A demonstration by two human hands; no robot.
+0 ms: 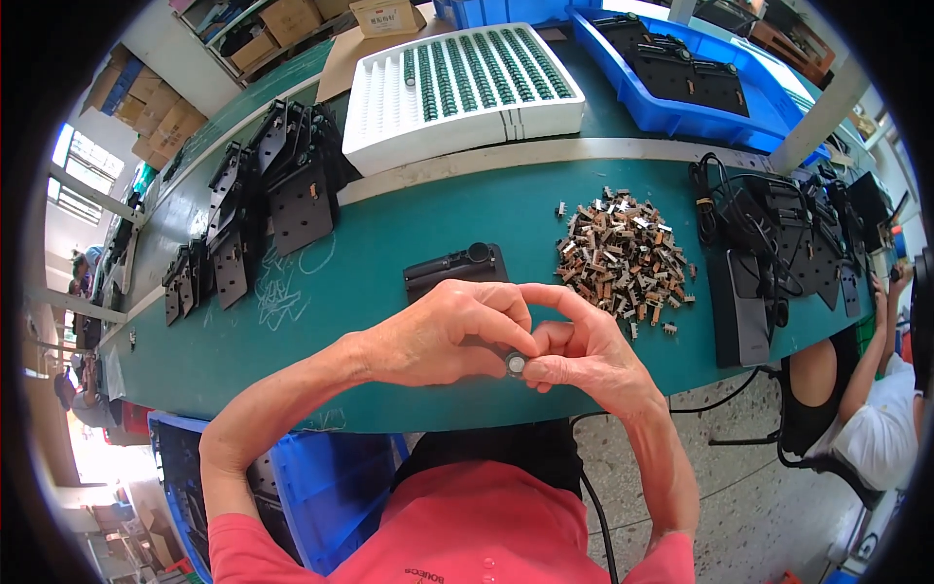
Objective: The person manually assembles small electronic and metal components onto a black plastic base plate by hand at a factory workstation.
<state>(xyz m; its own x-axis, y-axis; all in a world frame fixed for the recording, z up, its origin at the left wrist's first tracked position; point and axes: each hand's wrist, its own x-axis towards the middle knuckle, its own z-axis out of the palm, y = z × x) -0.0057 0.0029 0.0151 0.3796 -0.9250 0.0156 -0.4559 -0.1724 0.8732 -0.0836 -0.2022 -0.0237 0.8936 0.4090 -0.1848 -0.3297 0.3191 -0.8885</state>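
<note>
In front of my body both hands meet at a small round part (516, 364) with a pale silvery centre and a dark rim. My left hand (423, 336) pinches at its left side. My right hand (589, 355) has thumb and fingers closed on its right side. Fingers cover much of the part, so its full shape is hidden. Just beyond my left hand, a black plate assembly (452, 271) with a round knob lies on the green table (379, 234). To the right of it is a heap of small slide switches (623, 255) with metal and brown bodies.
A white foam tray (448, 131) holds rows of dark green round parts. Black plate assemblies (304, 209) stand stacked at left; others lie in a blue bin (662, 112). Black cabled devices (744, 292) sit at right. A blue crate (331, 492) is below; a person (871, 428) sits at far right.
</note>
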